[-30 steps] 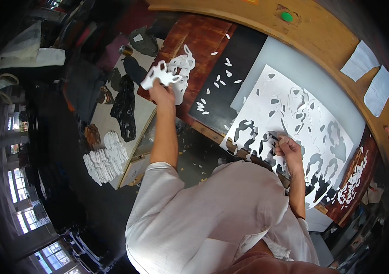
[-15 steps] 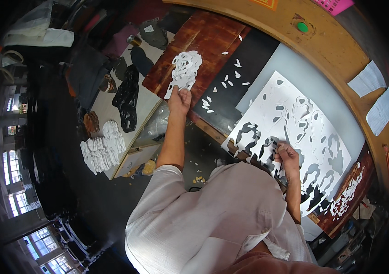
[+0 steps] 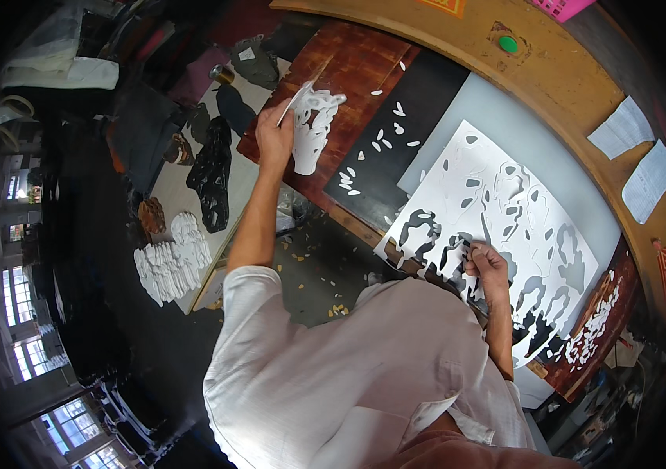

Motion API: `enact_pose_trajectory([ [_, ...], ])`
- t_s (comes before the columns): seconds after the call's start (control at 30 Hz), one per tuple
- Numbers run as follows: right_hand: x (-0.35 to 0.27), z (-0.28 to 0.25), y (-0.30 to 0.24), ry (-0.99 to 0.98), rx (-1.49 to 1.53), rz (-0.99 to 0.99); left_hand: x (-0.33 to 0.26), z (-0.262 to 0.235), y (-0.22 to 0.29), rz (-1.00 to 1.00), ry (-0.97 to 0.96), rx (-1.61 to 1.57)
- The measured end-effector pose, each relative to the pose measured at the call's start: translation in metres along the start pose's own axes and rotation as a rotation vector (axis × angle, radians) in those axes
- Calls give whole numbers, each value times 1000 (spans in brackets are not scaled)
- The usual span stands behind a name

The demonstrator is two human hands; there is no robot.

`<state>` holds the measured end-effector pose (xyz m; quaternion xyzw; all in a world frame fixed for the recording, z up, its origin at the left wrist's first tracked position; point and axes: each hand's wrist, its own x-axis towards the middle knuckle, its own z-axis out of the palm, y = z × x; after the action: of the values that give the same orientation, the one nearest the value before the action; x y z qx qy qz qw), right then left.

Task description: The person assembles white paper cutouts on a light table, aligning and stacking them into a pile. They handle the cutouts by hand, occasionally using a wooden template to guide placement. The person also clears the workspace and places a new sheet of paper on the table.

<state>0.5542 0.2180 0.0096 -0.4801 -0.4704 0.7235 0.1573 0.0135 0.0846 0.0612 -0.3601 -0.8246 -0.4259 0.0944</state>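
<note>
My left hand (image 3: 276,142) is raised at the left part of the red-brown board. Its fingers grip a thin white cut-out piece (image 3: 295,102), seen nearly edge-on. Beside that hand lies a loose pile of white cut-out pieces (image 3: 311,148), curved and with holes in them. Over the near edge of a large white sheet (image 3: 458,168) is my right hand (image 3: 489,270), its fingers curled together. Whatever is between those fingers is too small or hidden to name. The sheet is full of cut outlines and openings, with dark and grey surfaces showing through.
Small white scraps (image 3: 386,143) dot the black surface between the board (image 3: 360,62) and the grey slab (image 3: 470,98). More scraps (image 3: 592,332) heap at the right. Stacked white pieces (image 3: 172,262) and a black plastic bag (image 3: 211,176) rest on the left table. A green button (image 3: 508,44) sits on the curved yellow-brown beam.
My left hand has moved left and away from me, off the pile's near end, and now holds up a white piece. The pile looks more spread. My right hand has barely moved.
</note>
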Motion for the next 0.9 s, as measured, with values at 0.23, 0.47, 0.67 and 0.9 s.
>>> enact_pose_trajectory([
  [0.23, -1, -3, 0, 27, 37, -5, -24, -9, -11, 223, -62, 125],
  [0.47, -2, 19, -57, -6, -64, -51, -62, -10, 34, 261, -76, -45],
  [0.67, 67, 73, -109, -257, -65, -99, -95, -1, 122, 387, -293, -65],
  [0.9, 117, 137, -88, -244, 315, 214, -138, -10, 140, 580, -375, -146],
])
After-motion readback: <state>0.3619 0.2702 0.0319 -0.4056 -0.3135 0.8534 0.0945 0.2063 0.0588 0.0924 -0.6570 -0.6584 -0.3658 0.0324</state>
